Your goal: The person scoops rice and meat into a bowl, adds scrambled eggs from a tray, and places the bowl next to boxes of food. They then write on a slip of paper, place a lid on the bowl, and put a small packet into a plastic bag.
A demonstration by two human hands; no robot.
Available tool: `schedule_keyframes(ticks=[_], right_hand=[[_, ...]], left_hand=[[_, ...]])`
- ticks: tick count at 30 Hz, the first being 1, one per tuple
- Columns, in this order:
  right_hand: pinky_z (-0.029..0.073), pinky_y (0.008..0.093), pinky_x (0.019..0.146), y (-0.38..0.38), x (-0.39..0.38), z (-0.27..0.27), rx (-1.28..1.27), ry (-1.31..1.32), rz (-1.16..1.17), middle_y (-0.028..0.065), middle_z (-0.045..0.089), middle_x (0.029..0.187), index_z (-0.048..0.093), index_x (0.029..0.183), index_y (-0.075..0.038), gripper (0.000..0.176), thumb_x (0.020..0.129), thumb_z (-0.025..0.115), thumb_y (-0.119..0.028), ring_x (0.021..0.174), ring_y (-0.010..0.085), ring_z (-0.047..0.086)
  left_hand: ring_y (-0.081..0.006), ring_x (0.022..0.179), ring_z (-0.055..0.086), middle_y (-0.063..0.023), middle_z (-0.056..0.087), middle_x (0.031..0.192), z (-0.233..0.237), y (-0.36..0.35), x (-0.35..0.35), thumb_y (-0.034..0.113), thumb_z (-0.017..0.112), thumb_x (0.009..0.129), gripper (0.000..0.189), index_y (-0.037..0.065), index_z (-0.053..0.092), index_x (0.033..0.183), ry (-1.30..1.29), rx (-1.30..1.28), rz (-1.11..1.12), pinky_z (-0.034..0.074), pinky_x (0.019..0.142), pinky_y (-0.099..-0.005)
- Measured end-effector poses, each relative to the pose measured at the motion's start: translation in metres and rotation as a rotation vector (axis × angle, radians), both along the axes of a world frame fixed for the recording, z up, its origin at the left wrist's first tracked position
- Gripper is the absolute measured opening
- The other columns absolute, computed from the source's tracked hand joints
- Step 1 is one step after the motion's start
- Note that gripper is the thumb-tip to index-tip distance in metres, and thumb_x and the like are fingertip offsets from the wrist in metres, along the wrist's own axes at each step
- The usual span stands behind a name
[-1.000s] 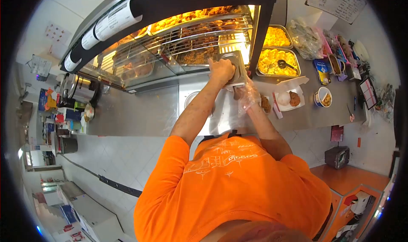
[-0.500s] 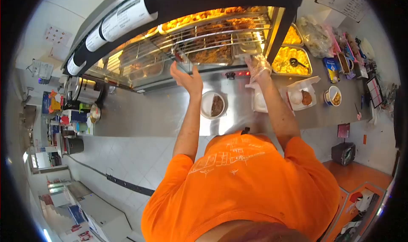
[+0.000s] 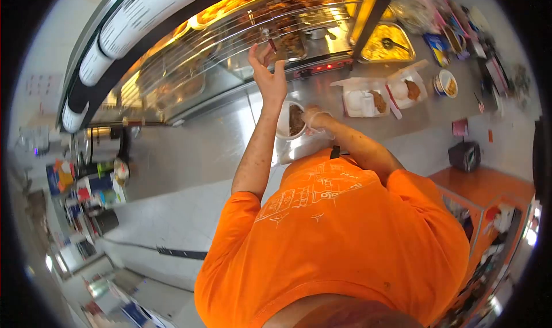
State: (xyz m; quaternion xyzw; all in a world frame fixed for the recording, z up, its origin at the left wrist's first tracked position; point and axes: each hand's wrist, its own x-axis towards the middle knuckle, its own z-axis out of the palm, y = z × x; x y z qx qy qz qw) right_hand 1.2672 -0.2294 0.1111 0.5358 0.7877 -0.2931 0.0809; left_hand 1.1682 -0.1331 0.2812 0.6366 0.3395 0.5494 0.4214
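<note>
My left hand (image 3: 269, 75) is raised at the front of the heated display cabinet (image 3: 215, 92). Its fingers and thumb are spread, right by a small dark handle (image 3: 269, 39). Below it on the steel counter stands a round white bowl (image 3: 283, 126) with dark brown meat (image 3: 296, 121) along its right side. My right hand (image 3: 318, 119), in a clear plastic glove, is low at the bowl's right rim; its fingers are blurred and partly hidden. Right of it lie two open white takeaway boxes (image 3: 352, 110), each with a rice mound and a brown fried piece (image 3: 378, 101).
A tray of yellow food (image 3: 386, 39) with a black spoon (image 3: 397, 45) sits right of the cabinet. Beyond the boxes are a paper tub (image 3: 445, 84) and scissors (image 3: 478, 102). Metal racks and trays fill the cabinet. A large pot (image 3: 102, 142) stands at the counter's left.
My right hand has come down from the cabinet to the bowl's right side. My left hand has moved up nearer the handle. The view has shifted, and the left box's fried piece now shows.
</note>
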Motion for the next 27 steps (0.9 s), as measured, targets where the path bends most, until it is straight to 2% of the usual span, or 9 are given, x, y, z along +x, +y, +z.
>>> schedule_keyframes(ticks=[3,6,7,10,12,16,20,23,27], right_hand=[[0.054,0.0413,0.077,0.001,-0.001,0.001,0.057,0.019,-0.061,0.0237,0.068,0.084,0.072,0.082,0.002,0.031,0.062,0.078,-0.022,0.082,0.0338,0.068],[0.055,0.0406,0.073,-0.015,0.006,0.008,-0.007,0.11,-0.265,0.0247,0.067,0.084,0.072,0.079,0.001,0.022,0.067,0.073,-0.018,0.077,0.0314,0.069],[0.057,0.0399,0.065,-0.02,0.011,0.05,-0.494,0.523,-0.782,0.0254,0.067,0.085,0.068,0.086,0.004,0.023,0.078,0.065,-0.016,0.071,0.0308,0.069],[0.058,0.0399,0.06,-0.079,0.053,0.056,-0.521,1.287,-1.043,0.0228,0.067,0.08,0.061,0.097,0.006,0.027,0.087,0.056,-0.018,0.068,0.0317,0.069],[0.059,0.0422,0.06,-0.116,0.093,0.091,-0.429,1.433,-1.071,0.0199,0.065,0.077,0.054,0.104,0.005,0.028,0.091,0.054,-0.019,0.068,0.0348,0.068],[0.06,0.0432,0.059,-0.203,0.191,0.149,-0.088,1.307,-1.546,0.022,0.063,0.085,0.051,0.103,0.004,0.025,0.091,0.053,-0.018,0.069,0.0382,0.068],[0.06,0.0413,0.059,-0.285,0.316,0.122,0.162,1.112,-1.813,0.0246,0.063,0.089,0.05,0.106,0.01,0.031,0.089,0.052,-0.016,0.069,0.039,0.068],[0.06,0.0449,0.066,-0.329,0.41,0.054,0.128,1.01,-2.045,0.0257,0.064,0.092,0.052,0.109,0.012,0.033,0.088,0.049,-0.014,0.072,0.0372,0.068],[0.059,0.0453,0.065,-0.339,0.5,0.0,-0.046,1.048,-1.988,0.0276,0.064,0.091,0.052,0.107,0.012,0.031,0.09,0.046,-0.013,0.072,0.0363,0.068]], left_hand=[[-0.0294,0.124,0.047,-0.0226,0.051,0.128,-0.007,-0.004,0.03,-0.005,0.049,0.084,0.062,0.003,0.022,0.139,-0.074,-0.058,-0.132,0.034,0.106,-0.038],[-0.0306,0.129,0.043,-0.0238,0.046,0.134,-0.011,-0.008,0.052,-0.004,0.048,0.084,0.063,0.004,0.021,0.14,-0.118,-0.105,-0.247,0.032,0.107,-0.0385],[-0.03,0.129,0.043,-0.0229,0.047,0.135,-0.011,-0.008,0.058,-0.004,0.05,0.083,0.065,0.005,0.021,0.141,-0.127,-0.129,-0.279,0.03,0.107,-0.0392],[-0.0283,0.132,0.039,-0.0216,0.045,0.138,-0.012,-0.003,0.074,-0.001,0.049,0.084,0.066,0.009,0.021,0.142,-0.158,-0.206,-0.42,0.026,0.109,-0.0404],[-0.0283,0.132,0.039,-0.0209,0.043,0.141,-0.007,-0.002,0.083,0.002,0.048,0.085,0.065,0.01,0.02,0.143,-0.159,-0.249,-0.53,0.025,0.109,-0.0405],[-0.0292,0.137,0.033,-0.018,0.032,0.15,0.003,-0.011,0.101,0.004,0.044,0.084,0.071,0.013,0.014,0.147,-0.081,-0.207,-0.682,0.021,0.111,-0.0412],[-0.031,0.139,0.029,-0.0188,0.03,0.151,0.002,-0.021,0.127,0.006,0.045,0.082,0.076,0.012,0.011,0.149,-0.118,-0.237,-0.668,0.018,0.113,-0.0408],[-0.0314,0.139,0.029,-0.02,0.031,0.15,0.005,-0.034,0.152,0.007,0.047,0.082,0.077,0.012,0.011,0.15,-0.107,-0.265,-0.584,0.021,0.112,-0.0413],[-0.0289,0.137,0.033,-0.0175,0.038,0.145,-0.006,-0.053,0.196,0.01,0.046,0.086,0.066,0.012,0.019,0.146,-0.181,-0.247,-0.351,0.031,0.108,-0.0446]])
